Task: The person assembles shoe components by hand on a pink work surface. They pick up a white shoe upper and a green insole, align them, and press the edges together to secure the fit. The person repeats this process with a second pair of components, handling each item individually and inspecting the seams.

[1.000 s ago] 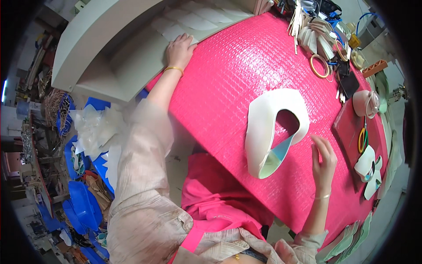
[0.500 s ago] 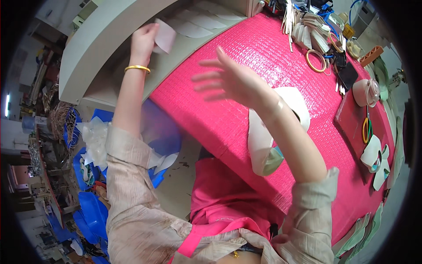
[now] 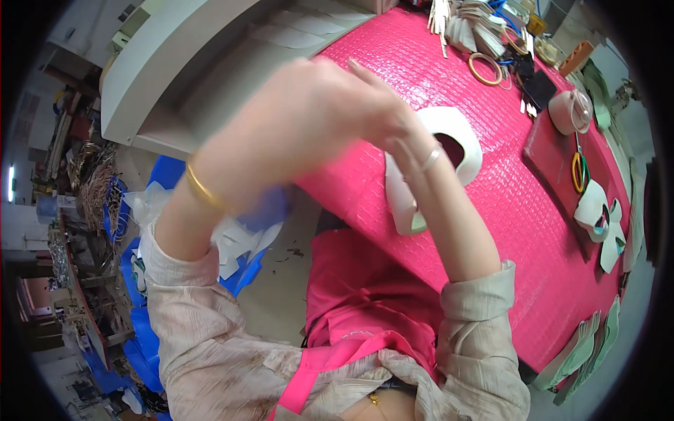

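Observation:
My left hand (image 3: 281,119), smeared by motion, is over the near edge of the pink table (image 3: 505,224). It overlaps my right hand (image 3: 382,105), whose thumb sticks up while its other fingers are hidden. Whether either hand holds anything does not show. Below my right wrist lies a white shaped piece with a dark round opening (image 3: 467,144), partly covered by my forearm. Several pale flat pieces (image 3: 298,35) lie inside the arched opening of a light grey machine (image 3: 151,77) at the upper left.
Scissors with yellow and green handles (image 3: 577,172) lie on a dark red board (image 3: 547,175) at right, near other white cut pieces (image 3: 593,207). A tape ring (image 3: 484,68) and bundled strips sit at the back. Below left, a blue bin (image 3: 256,263) holds white scraps.
My left hand has swung from the machine opening toward my right hand, and its pale piece no longer shows. My right hand has risen slightly, and its spread fingers are now covered.

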Tool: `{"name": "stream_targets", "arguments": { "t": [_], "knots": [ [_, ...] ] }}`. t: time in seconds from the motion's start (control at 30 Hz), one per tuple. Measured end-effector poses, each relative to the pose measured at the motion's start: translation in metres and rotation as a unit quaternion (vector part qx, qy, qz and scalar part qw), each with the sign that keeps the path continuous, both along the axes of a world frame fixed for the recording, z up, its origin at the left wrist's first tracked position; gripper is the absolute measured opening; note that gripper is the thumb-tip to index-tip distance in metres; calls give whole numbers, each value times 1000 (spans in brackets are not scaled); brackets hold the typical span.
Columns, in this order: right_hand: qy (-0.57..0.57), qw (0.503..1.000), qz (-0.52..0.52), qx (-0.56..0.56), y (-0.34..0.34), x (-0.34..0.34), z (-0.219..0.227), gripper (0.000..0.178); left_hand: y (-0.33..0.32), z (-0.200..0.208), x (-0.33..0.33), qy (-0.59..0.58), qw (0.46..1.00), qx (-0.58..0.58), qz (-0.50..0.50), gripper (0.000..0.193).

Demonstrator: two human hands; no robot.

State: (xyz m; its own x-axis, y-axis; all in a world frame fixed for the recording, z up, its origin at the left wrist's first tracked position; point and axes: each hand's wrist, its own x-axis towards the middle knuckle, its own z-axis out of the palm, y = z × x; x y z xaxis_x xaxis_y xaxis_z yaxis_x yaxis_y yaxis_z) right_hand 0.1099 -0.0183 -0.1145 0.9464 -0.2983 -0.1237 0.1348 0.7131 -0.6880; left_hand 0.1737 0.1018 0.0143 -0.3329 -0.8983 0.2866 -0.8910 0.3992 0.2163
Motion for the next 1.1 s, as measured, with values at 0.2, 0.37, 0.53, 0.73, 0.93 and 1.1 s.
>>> {"name": "stream_targets", "arguments": {
  "t": [0.2,0.37,0.53,0.73,0.93,1.1],
  "knots": [
    [18,957,-274,-90,-20,-167,52,28,29,-41,-83,11,999,-32,15,94],
    [9,928,-327,-179,-15,-267,38,31,-6,-118,-97,-223,964,54,-134,35],
    [46,874,-462,-145,7,-291,33,34,-38,-65,-110,-59,974,149,-160,17],
    [-79,852,-457,-241,29,-275,42,29,-26,-57,-134,549,785,283,-41,19],
    [-80,809,-489,-316,40,-235,50,35,-29,-67,-151,729,640,218,-105,35],
    [-83,794,-495,-343,40,-225,53,44,-31,-76,-142,774,566,207,-193,38]
  ]
}}
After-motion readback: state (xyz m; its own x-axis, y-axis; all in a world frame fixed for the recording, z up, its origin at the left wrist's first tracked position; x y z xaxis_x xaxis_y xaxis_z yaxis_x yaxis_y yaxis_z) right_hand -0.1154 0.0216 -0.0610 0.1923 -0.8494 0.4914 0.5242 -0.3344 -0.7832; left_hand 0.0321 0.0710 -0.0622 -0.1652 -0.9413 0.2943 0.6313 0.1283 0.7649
